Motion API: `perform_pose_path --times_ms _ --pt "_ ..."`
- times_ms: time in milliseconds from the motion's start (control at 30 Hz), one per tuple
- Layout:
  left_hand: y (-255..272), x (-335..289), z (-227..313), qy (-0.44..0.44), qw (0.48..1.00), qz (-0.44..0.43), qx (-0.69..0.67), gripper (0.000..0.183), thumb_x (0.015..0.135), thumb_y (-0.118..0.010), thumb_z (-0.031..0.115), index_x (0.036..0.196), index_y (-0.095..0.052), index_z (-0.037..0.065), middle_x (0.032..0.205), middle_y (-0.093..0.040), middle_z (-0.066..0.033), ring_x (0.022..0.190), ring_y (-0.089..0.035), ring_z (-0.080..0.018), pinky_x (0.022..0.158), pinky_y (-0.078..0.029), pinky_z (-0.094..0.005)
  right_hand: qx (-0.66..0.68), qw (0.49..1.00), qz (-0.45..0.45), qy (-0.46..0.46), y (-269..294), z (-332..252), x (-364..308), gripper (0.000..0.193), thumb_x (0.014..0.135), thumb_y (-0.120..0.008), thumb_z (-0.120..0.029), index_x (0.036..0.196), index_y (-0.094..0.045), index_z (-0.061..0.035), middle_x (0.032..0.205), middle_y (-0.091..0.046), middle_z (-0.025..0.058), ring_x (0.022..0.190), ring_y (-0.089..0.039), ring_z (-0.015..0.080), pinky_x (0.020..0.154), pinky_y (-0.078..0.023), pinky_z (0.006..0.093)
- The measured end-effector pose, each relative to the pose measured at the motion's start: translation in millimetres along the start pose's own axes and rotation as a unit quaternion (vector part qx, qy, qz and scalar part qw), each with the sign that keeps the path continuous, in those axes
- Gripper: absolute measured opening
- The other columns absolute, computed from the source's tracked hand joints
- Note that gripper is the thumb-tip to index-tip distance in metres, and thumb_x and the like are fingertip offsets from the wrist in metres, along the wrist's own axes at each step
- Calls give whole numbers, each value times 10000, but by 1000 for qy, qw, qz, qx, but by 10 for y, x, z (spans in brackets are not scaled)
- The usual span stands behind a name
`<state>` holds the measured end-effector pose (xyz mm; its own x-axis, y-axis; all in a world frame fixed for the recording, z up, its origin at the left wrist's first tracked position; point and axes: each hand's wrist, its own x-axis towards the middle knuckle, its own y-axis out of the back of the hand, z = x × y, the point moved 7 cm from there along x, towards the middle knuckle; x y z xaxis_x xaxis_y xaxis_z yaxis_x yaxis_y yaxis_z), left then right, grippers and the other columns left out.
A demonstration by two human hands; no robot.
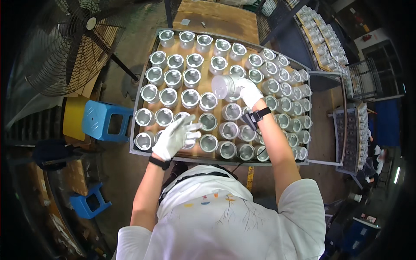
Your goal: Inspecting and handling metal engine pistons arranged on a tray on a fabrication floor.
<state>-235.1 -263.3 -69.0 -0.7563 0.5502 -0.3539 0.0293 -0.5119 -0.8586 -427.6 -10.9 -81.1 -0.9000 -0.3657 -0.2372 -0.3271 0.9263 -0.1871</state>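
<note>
My right hand (250, 92), in a white glove, grips a silvery metal piston (221, 86) by its side. The piston is tipped over, its flat round face turned left and ring grooves showing near that face. It is held above the rows of pistons on a wood-topped cart (203, 151). My left hand (173, 138), gloved too, hovers over the near-left pistons with its fingers spread and nothing in them. Close to its fingertips stands a piston (208, 122), hollow end up. Several more pistons stand the same way in rows across the cart.
A large black fan (73, 47) stands at the far left. Beside the cart's left edge is a blue stool (102, 120), with a second blue stool (89, 201) nearer. Racks of similar parts (323, 39) stand at the far right. A metal rail (325, 163) juts from the near-right corner.
</note>
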Motion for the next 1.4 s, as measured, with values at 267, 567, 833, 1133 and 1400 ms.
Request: perform_pose_path --times_ms 267,567,833,1133,1400 --pt "-633 504 -77 70 991 -54 95 682 1022 -404 629 1334 -517 33 1090 -690 -138 847 -666 -207 738 -550 -310 409 901 129 -59 -428 344 -581 243 976 -474 -138 1102 -622 8 1093 -679 157 1063 -669 310 991 -547 450" --pt "-765 454 -259 117 981 -148 48 755 996 -357 705 1442 -457 103 1100 -689 -166 806 -660 -218 622 -511 -284 416 903 90 -61 -720 593 -882 331 955 -458 -131 1152 -668 31 1143 -712 167 1076 -678 297 956 -560 428" --pt "-779 340 -234 117 978 -174 20 689 1034 -335 633 1471 -439 111 1194 -663 -199 919 -689 -274 619 -544 -305 416 897 133 -69 -829 631 -980 349 939 -484 -134 1192 -659 29 1163 -712 135 1087 -674 249 962 -547 372" --pt "-457 434 92 -7 999 -5 -39 530 1075 -407 381 1472 -377 31 1446 -501 -187 1291 -553 -334 1029 -496 -524 -442 853 96 262 -962 -236 -1211 392 793 -654 -62 1174 -640 26 977 -704 100 842 -658 216 778 -523 313" --pt "-465 400 150 -136 987 7 85 504 1016 -596 304 1434 -453 62 1407 -534 -121 1254 -569 -274 1069 -462 -476 -259 958 46 112 -1075 -307 -1106 358 812 -686 -100 1143 -664 34 935 -701 113 830 -644 193 750 -504 302"
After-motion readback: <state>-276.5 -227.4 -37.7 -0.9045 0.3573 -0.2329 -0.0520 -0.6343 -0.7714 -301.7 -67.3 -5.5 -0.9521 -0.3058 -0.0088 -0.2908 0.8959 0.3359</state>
